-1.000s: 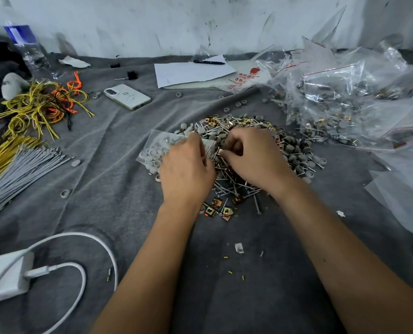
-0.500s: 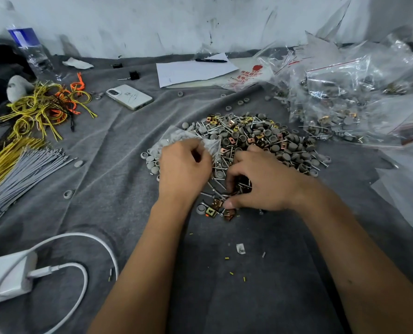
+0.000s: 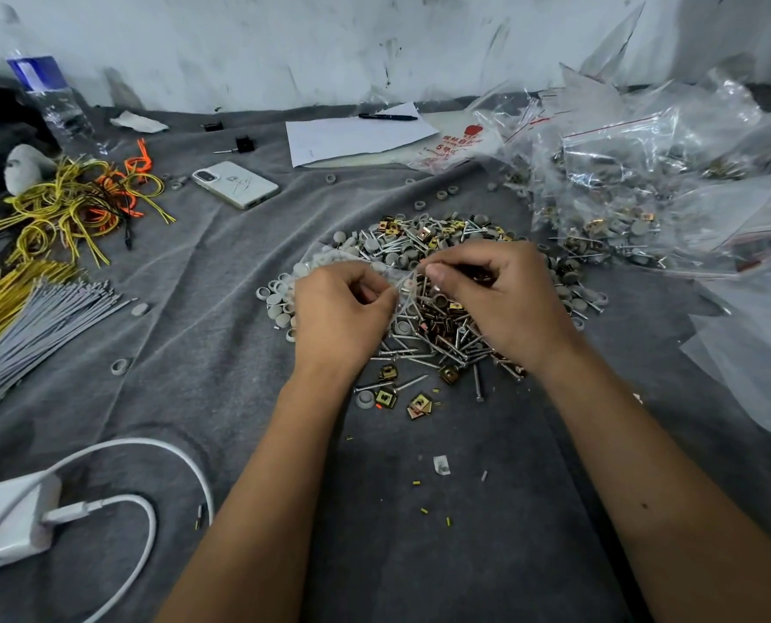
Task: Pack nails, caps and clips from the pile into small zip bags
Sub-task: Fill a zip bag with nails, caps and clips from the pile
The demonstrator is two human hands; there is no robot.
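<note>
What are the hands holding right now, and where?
Both hands, left and right, pinch a small clear zip bag at its top edge.

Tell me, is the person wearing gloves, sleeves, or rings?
No gloves or sleeves show. The left hand and right hand are bare, and both forearms are bare down to the picture's edge. No watch, bracelet or ring is visible. A small dark spot marks the right forearm.

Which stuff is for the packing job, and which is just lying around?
For the job: pile of nails, caps and clips; small zip bag pinched by the left hand and right hand; filled bags.

Lying about: phone; water bottle; paper; pen; charger.
</note>
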